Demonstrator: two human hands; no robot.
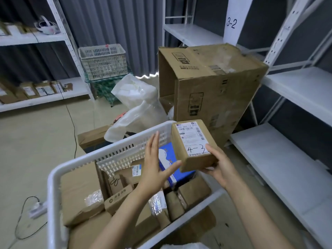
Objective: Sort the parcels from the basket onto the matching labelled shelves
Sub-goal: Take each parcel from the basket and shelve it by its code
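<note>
Right hand (221, 167) is gripping the near end of the stiff, light-looking parcel (193, 143); left hand (154, 165) is hovering open, perhaps touching.

Fine print on parcel (193, 146) illegible

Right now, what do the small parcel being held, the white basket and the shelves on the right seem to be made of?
Small parcel: brown cardboard, matte, with a white paper label stuck on top.
Basket: likely plastic, smooth and white, with moulded slotted walls.
Shelves: probably painted metal, since the white uprights have rows of punched holes. What the boards are made of is unclear.
</note>
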